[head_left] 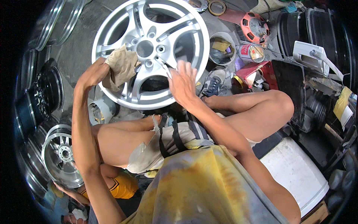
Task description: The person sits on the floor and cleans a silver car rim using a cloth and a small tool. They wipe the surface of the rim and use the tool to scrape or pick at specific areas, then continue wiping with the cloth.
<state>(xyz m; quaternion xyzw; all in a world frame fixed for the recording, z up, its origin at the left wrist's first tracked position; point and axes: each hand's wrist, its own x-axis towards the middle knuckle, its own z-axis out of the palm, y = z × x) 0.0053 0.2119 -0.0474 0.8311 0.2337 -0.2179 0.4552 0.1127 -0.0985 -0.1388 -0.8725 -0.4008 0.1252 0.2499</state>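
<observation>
A large silver alloy wheel rim [167,27] is tilted in front of me, its spoked face toward me. At its left side my left hand [95,72] is closed on a crumpled beige rag [121,65], which hangs over the lower left spokes. My right hand [182,83] is over the lower right spokes, its fingers partly smeared by motion. A thin, narrow thing shows at its fingertips beside a spoke; its kind is too small and blurred to tell. Behind the rag, part of the rim is hidden.
Beyond my right hand stand a white bucket [220,61] with scraps and a can [251,53]. An orange disc-shaped part [254,28] lies farther off. Another person's hand [69,192] touches a smaller rim [48,156] at lower left. A white box-like surface [294,173] is at right.
</observation>
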